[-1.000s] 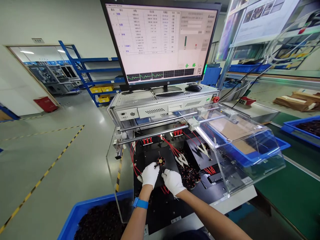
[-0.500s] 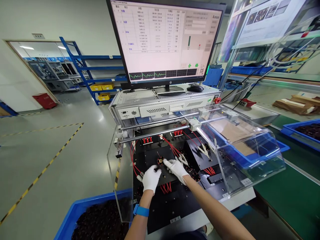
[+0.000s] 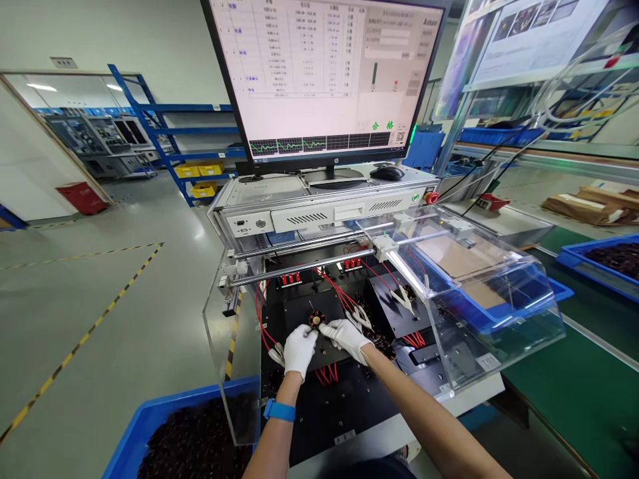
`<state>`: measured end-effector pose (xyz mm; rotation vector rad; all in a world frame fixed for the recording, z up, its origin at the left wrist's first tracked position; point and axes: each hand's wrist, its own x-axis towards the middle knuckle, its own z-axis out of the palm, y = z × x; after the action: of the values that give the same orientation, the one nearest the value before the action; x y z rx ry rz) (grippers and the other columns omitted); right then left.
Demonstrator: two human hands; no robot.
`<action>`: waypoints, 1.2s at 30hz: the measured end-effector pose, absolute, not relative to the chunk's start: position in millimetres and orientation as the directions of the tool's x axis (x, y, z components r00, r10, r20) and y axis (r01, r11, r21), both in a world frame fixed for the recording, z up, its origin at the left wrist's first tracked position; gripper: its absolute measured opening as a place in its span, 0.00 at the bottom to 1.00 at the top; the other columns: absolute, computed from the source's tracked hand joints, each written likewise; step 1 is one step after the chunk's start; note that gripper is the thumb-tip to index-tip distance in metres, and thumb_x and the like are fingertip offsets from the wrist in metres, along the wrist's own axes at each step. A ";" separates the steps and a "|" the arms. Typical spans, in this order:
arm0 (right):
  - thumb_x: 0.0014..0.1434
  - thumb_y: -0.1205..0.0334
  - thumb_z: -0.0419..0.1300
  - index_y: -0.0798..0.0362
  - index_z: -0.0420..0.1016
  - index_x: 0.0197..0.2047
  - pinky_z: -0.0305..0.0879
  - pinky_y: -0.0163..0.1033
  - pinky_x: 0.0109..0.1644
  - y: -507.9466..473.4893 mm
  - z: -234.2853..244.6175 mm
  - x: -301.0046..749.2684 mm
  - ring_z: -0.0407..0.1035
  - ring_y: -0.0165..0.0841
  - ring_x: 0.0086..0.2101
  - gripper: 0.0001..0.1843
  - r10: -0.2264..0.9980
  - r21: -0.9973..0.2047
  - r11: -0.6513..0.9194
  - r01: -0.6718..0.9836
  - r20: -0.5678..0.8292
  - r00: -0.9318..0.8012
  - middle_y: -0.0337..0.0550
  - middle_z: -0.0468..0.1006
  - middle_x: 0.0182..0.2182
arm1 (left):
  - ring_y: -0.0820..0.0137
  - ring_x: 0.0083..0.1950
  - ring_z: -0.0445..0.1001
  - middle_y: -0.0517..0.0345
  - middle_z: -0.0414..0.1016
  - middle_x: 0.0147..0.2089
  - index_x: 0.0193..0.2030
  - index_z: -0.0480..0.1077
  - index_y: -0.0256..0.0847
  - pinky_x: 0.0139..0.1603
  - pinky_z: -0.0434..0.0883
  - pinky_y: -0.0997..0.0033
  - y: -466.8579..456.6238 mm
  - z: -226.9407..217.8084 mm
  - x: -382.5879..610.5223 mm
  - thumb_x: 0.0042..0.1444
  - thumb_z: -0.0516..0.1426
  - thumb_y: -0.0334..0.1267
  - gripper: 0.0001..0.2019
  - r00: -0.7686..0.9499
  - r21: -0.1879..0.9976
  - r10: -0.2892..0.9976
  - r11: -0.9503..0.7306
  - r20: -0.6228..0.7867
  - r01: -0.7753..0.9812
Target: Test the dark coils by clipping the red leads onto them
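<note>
A small round motor stator (image 3: 317,319) with copper windings lies on the black sloped plate (image 3: 294,307) of the test bench, a thin wire sticking up from its top. At its lower left edge are the closed fingertips of my left hand (image 3: 299,350), in a white glove. My right hand (image 3: 348,337), gloved as well, pinches at the stator's lower right edge. Fingers cover the lower rim, so any lead wires there are hidden. White clips (image 3: 362,317) on red wires lie to the right of my right hand; another pair of clips (image 3: 276,354) sits left of my left hand.
A clear hinged cover (image 3: 492,293) stands raised over the right side. Metal rails (image 3: 299,267) cross behind the hands. The monitor (image 3: 309,126) shows a table and green characters. Blue bins (image 3: 132,426) of dark parts stand lower left and far right. More stators (image 3: 384,347) lie on the bench.
My left hand has moved up to the stator's lower edge and its fingers have closed. My right fingers have shifted to the lower right edge. The view has tilted slightly.
</note>
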<state>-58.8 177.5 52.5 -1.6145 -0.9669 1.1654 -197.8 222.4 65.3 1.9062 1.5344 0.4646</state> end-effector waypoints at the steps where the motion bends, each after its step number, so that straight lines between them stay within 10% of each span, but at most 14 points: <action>1: 0.49 0.44 0.60 0.55 0.65 0.22 0.46 0.30 0.16 178.2 52.6 -57.8 0.53 0.22 0.12 0.21 0.930 -0.950 -0.300 0.084 -0.272 0.246 0.31 0.60 0.10 | 0.70 0.29 0.71 0.60 0.73 0.25 0.32 0.72 0.43 0.27 0.61 0.74 223.3 67.3 -199.3 0.54 0.52 0.43 0.09 0.247 0.657 0.962 -0.114 -0.114 0.745; 12: 0.51 0.47 0.58 0.55 0.65 0.21 0.45 0.29 0.14 172.6 40.4 -56.2 0.51 0.23 0.10 0.19 0.909 -0.943 -0.322 0.082 -0.284 0.307 0.30 0.57 0.07 | 0.69 0.33 0.73 0.57 0.76 0.31 0.39 0.72 0.45 0.30 0.62 0.75 211.4 70.3 -193.9 0.57 0.49 0.44 0.13 0.253 0.605 0.959 -0.126 -0.129 0.786; 21: 0.52 0.48 0.55 0.55 0.67 0.22 0.48 0.30 0.15 173.8 38.0 -40.3 0.53 0.24 0.11 0.19 0.864 -0.947 -0.297 0.123 -0.212 0.456 0.31 0.57 0.09 | 0.60 0.34 0.72 0.56 0.74 0.30 0.26 0.69 0.46 0.29 0.60 0.68 231.3 104.9 -217.8 0.48 0.51 0.41 0.07 0.259 0.394 0.951 -0.174 -0.171 0.902; 28: 0.58 0.50 0.48 0.57 0.73 0.36 0.62 0.34 0.29 168.0 48.3 -11.6 0.67 0.31 0.26 0.20 0.744 -0.906 -0.338 0.253 -0.094 0.661 0.45 0.73 0.26 | 0.59 0.35 0.72 0.56 0.74 0.31 0.34 0.69 0.47 0.31 0.65 0.64 216.4 131.0 -243.5 0.53 0.49 0.42 0.09 0.084 0.355 0.996 -0.064 -0.041 0.933; 32: 0.54 0.53 0.57 0.53 0.75 0.44 0.57 0.42 0.52 182.3 46.2 0.9 0.59 0.43 0.52 0.18 0.758 -0.720 -0.436 0.540 0.030 0.652 0.52 0.66 0.52 | 0.63 0.53 0.66 0.55 0.70 0.52 0.48 0.69 0.47 0.54 0.63 0.65 202.8 116.0 -230.2 0.53 0.50 0.32 0.16 0.364 0.424 0.871 -0.482 0.330 0.767; 36: 0.59 0.50 0.51 0.54 0.76 0.41 0.54 0.45 0.54 199.2 38.5 7.1 0.55 0.44 0.55 0.19 0.846 -0.489 -0.474 0.733 -0.020 0.534 0.53 0.63 0.55 | 0.58 0.61 0.57 0.57 0.59 0.62 0.42 0.73 0.49 0.59 0.60 0.55 204.0 81.3 -207.6 0.47 0.54 0.24 0.19 0.629 0.320 0.682 -0.731 0.374 0.603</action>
<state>7.1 199.2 38.5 -2.3511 -1.2884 0.3617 -207.6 204.0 81.3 2.6836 1.0677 0.7188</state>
